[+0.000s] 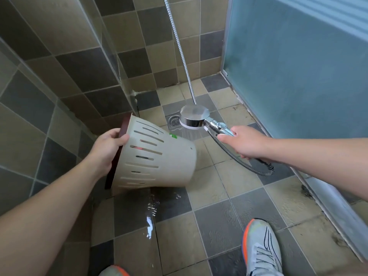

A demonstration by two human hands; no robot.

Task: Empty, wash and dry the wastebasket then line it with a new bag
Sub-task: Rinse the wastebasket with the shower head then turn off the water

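Gripping the dark brown rim of the cream slotted plastic wastebasket (pixel 159 156) with my left hand (pixel 106 150), I have it tipped on its side above the tiled shower floor (pixel 219 216), thumb on the outer wall and fingers curled over the rim and out of sight inside. Its long axis runs roughly left to right: the open mouth faces left toward my palm and the wall, and the closed base points right, toward the round chrome hand shower head (pixel 194 116).

My right hand (pixel 242 143) is wrapped round the shower handle, fingers closed on it, with the metal hose (pixel 239 156) looping beneath my wrist. The head faces down, and a thin spray falls onto the floor just beside the square floor drain (pixel 174 121), close to the basket's base but, as far as I can tell, not onto it. A streak of water (pixel 150 216) lies on the tiles below the basket, between my orange-trimmed grey shoes (pixel 262 250).

I judge the washing is under way, with drying and the new bag not yet begun. What matters next is that the mouth points away from the spray. To rinse the inside I would need to swing the opening round toward my right hand, or carry the head across to the left.
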